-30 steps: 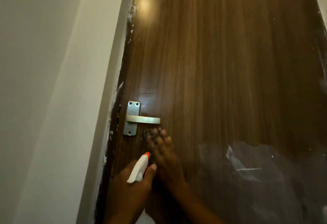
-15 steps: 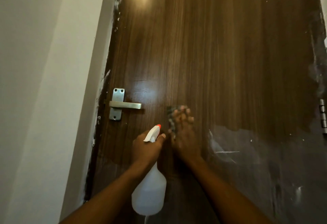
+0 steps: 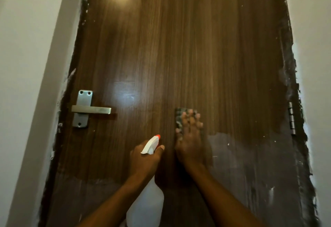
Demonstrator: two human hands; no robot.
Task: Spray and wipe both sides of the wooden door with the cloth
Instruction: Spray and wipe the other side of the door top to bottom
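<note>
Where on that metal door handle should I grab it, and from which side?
Grip the lever near its free right end, fingers over the top, coming from the right. It lies horizontal and is fixed at the backplate by the left edge of the door, so that end likely gives most leverage. The left hand holds the spray bottle; the right hand presses the cloth flat.

The door (image 3: pixel 179 47) is dark wood-grain, glossy upper frame, dull and smeared lower; its handle (image 3: pixel 90 109) is brushed metal; the spray bottle (image 3: pixel 146 207) is translucent plastic
</note>
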